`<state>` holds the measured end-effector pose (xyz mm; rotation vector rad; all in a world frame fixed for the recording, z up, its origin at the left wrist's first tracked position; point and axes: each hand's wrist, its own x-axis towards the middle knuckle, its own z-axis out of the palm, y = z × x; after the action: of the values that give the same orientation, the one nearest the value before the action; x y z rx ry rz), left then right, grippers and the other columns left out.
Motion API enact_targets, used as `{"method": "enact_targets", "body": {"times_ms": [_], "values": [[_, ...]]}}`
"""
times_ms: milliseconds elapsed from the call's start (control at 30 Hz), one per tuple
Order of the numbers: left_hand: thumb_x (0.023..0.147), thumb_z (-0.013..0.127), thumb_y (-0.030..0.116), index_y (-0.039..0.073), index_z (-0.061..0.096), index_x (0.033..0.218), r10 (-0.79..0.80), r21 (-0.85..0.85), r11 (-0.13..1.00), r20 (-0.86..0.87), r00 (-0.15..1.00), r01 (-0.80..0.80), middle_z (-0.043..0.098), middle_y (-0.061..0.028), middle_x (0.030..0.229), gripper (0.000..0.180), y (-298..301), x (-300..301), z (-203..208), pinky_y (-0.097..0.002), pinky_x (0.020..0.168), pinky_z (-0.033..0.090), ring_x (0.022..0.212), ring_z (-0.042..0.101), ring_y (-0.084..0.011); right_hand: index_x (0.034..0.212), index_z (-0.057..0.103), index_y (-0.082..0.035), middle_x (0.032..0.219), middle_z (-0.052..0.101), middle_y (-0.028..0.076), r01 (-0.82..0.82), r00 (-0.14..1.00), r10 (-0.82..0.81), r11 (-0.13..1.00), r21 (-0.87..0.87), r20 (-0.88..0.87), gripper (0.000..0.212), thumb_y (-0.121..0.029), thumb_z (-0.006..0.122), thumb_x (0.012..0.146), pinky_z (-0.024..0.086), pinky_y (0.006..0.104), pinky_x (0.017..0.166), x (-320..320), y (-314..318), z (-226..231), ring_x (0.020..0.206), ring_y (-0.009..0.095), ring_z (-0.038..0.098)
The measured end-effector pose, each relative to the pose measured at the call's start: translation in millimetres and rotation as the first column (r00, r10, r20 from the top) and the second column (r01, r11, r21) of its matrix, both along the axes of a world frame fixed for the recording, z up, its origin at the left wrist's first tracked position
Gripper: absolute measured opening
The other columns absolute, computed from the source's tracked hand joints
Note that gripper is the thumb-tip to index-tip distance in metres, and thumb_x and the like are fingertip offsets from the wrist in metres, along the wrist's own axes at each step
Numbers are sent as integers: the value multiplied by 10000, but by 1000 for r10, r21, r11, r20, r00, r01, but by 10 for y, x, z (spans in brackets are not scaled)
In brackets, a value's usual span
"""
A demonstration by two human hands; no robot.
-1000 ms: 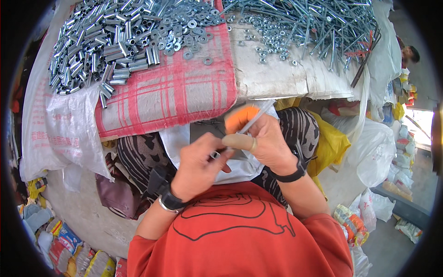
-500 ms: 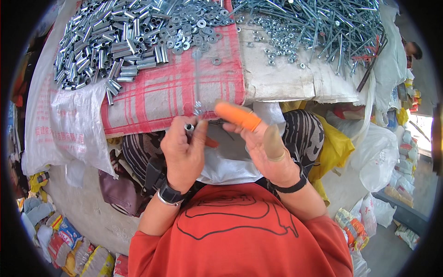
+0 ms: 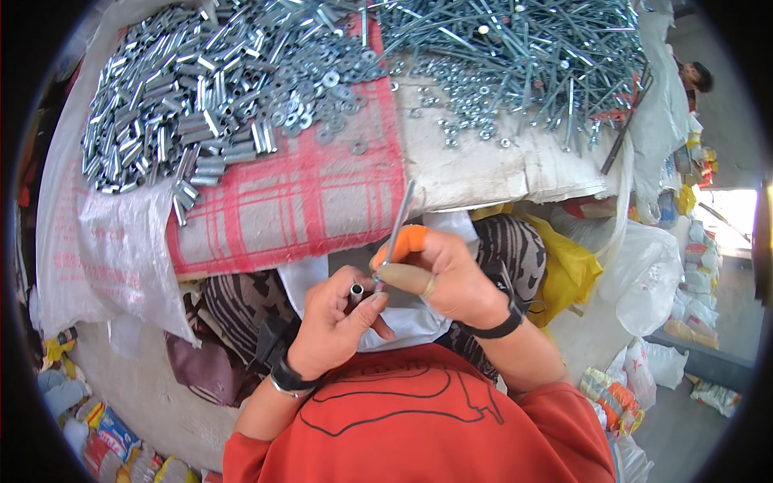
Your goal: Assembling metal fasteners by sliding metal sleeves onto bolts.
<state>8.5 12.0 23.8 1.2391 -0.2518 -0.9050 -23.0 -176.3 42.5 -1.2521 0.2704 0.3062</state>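
Observation:
My left hand (image 3: 334, 318) is closed, with a short metal tube (image 3: 356, 293) held among its fingers, the open end facing up. My right hand (image 3: 451, 274) wears an orange finger cot (image 3: 409, 241) on the index finger and a beige finger cot (image 3: 407, 279) on the thumb. Those two fingers pinch a long thin metal bolt (image 3: 399, 221), which slants up and to the right. Both hands meet at the bolt's lower end, where a small shiny part, perhaps a nut, shows between the fingertips. The left fingertips close round that lower end too.
Ahead lies a heap of metal tubes (image 3: 193, 105) beside flat washers (image 3: 302, 113) on red-checked cloth (image 3: 282, 197). Loose nuts (image 3: 463, 101) and a pile of long bolts (image 3: 531, 56) are on the right. A yellow bag (image 3: 568, 266) hangs by my right knee.
My right hand was open and apart; it has moved left and closed on the bolt. The bolt, blurred and upright before, now leans right. My left hand still keeps the tube, slightly nearer me.

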Motion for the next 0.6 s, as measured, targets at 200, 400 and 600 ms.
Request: {"method": "enact_targets", "body": {"times_ms": [200, 400, 600], "values": [[827, 651, 18, 10, 541, 948, 16, 235, 914, 794, 608, -332, 553, -151, 772, 163, -128, -71, -108, -397, 522, 465, 645, 605, -345, 862, 626, -21, 767, 619, 123, 200, 901, 190, 614, -764, 389, 175, -126, 740, 781, 478, 355, 604, 83, 12, -9, 694, 274, 607], [878, 643, 40, 4, 639, 988, -227, 417, 895, 735, 639, -161, 594, -142, 764, 116, -101, -1, -301, -326, 515, 469, 572, 625, -229, 921, 640, -50, 880, 650, 137, 647, 755, -85, -65, -760, 650, 155, -85, 709, 786, 496, 380, 737, 454, -974, 97, 813, 320, 628], [910, 632, 85, -18, 643, 1121, -52, 321, 947, 131, 990, 7, 609, -45, 823, 234, -92, 7, -223, -238, 577, 509, 613, 642, -104, 929, 613, -30, 838, 653, 160, 453, 836, -239, -208, -867, 494, 194, -104, 707, 776, 491, 391, 710, 796, -1605, -124, 777, 353, 628]]}}
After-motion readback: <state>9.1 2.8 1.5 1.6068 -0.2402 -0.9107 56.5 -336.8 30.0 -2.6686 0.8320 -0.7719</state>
